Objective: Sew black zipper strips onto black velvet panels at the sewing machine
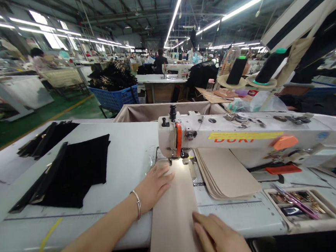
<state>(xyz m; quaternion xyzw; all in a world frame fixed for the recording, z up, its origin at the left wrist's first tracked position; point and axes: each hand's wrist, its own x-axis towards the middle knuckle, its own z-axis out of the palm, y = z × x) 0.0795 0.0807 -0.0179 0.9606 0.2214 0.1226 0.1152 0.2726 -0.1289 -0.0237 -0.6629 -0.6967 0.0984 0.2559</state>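
A long beige fabric strip (175, 218) runs from the table's front edge up under the needle area of a white sewing machine (198, 135). My left hand (156, 185), with a silver bracelet at the wrist, lies flat on the strip's left side, fingertips close to the presser foot (178, 161). Nearer to me, my right hand (220, 236) has the strip's right edge between thumb and fingers. Right of the strip, a stack of beige fabric pieces (228, 173) with rounded corners lies partly beneath the machine arm.
Black fabric pieces (75, 174) lie on the table at left. A compartment tray (305, 208) at right holds pink-handled tweezers (298, 201) and small metal parts. Black thread cones (236, 71) stand behind the machine. Beyond are a blue basket (115, 99) and people at other tables.
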